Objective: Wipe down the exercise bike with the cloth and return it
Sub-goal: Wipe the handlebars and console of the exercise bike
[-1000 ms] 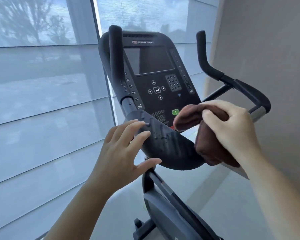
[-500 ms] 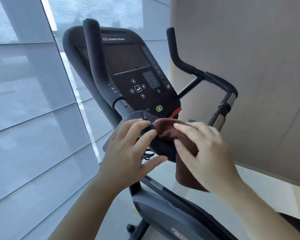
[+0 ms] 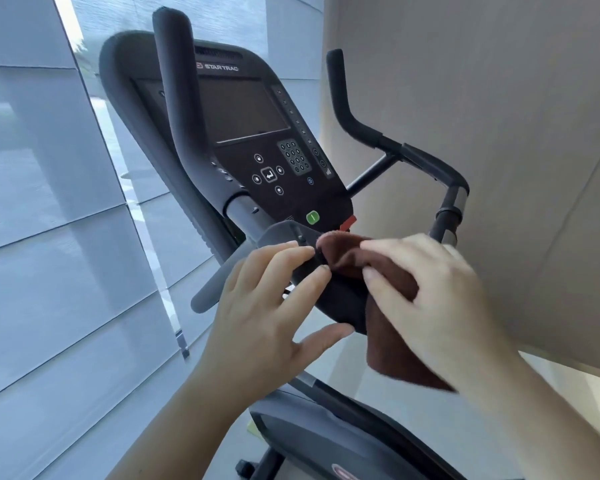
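Note:
The black exercise bike's console (image 3: 257, 143) fills the middle of the view, with upright grips on both sides. A brown cloth (image 3: 388, 341) lies draped over the curved left handlebar pad (image 3: 340, 306) just below the console. My right hand (image 3: 430, 296) presses down on the cloth and grips it against the pad. My left hand (image 3: 267, 306) rests on the same pad from the left, fingers spread, fingertips touching the cloth's edge. Most of the pad is hidden under both hands.
A large window with a pale roller blind (image 3: 49, 271) runs along the left. A beige wall (image 3: 499, 133) stands close on the right, behind the right handlebar (image 3: 430, 161). The bike's grey body (image 3: 326, 438) sits below my hands.
My right hand has brought the cloth leftward and down onto the handlebar pad, meeting my left hand. My view has shifted right and closer to the bike.

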### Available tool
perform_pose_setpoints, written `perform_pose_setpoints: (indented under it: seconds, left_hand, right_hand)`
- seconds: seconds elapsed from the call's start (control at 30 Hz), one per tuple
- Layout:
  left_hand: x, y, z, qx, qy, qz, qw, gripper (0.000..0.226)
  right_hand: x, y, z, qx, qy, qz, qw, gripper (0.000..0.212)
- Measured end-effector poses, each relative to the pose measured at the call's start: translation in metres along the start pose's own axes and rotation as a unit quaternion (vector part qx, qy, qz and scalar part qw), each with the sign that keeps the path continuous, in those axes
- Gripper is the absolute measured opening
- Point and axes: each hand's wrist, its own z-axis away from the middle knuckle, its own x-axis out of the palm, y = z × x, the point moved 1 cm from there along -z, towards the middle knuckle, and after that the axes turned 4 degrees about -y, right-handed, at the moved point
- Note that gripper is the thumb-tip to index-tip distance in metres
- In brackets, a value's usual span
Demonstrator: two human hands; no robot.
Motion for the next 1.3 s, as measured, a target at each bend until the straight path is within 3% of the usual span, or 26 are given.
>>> perform_pose_setpoints:
  seconds: [0.1, 0.17, 0.27, 0.37, 0.47, 0.6, 0.77, 0.9, 0.97, 1.07, 1.2, 1.3]
  left_hand:
    - [-0.001, -0.005, 0.001, 0.015, -0.002, 0.022, 1.0, 0.044]
    - [-0.001, -0.008, 0.002, 0.022, 0.0, 0.042, 0.999, 0.043]
    - [0.001, -0.011, 0.003, 0.024, 0.004, 0.058, 0.998, 0.042]
    - [0.001, -0.014, 0.002, 0.03, -0.002, 0.073, 0.997, 0.041]
    - [-0.001, -0.019, 0.002, 0.046, -0.005, 0.085, 0.995, 0.038]
    - [-0.004, -0.022, 0.0, 0.047, -0.009, 0.1, 0.994, 0.036]
    - [-0.004, -0.021, -0.002, 0.04, -0.013, 0.1, 0.994, 0.036]
    - [-0.003, -0.023, -0.003, 0.043, -0.014, 0.099, 0.994, 0.036]
    - [-0.003, -0.024, -0.002, 0.05, -0.016, 0.096, 0.994, 0.036]
    - [-0.005, -0.025, -0.003, 0.052, -0.015, 0.093, 0.994, 0.035]
    - [-0.007, -0.024, -0.003, 0.053, -0.016, 0.096, 0.994, 0.035]
    - [-0.009, -0.024, -0.003, 0.055, -0.02, 0.094, 0.994, 0.036]
  right_hand:
    - [-0.002, 0.001, -0.041, 0.092, -0.091, -0.066, 0.989, 0.017]
    - [0.0, 0.0, -0.045, 0.132, -0.096, -0.055, 0.985, 0.016]
    - [0.004, -0.013, -0.013, 0.144, 0.008, -0.03, 0.989, 0.022]
    - [0.013, -0.037, 0.024, 0.136, 0.108, 0.068, 0.982, 0.028]
    - [0.018, -0.05, 0.035, 0.16, 0.126, 0.103, 0.974, 0.029]
    - [0.002, -0.052, 0.041, 0.167, 0.114, 0.059, 0.978, 0.029]
    - [-0.02, -0.05, 0.028, 0.194, 0.192, 0.104, 0.956, 0.024]
    - [-0.019, -0.051, -0.007, 0.195, 0.058, 0.299, 0.932, 0.016]
    - [-0.024, -0.053, -0.011, 0.17, 0.018, 0.343, 0.924, 0.017]
    - [-0.035, -0.054, -0.011, 0.138, -0.007, 0.331, 0.934, 0.018]
    - [-0.02, -0.058, -0.018, 0.143, -0.053, 0.22, 0.964, 0.02]
    - [0.002, -0.057, -0.022, 0.155, -0.014, 0.196, 0.968, 0.021]
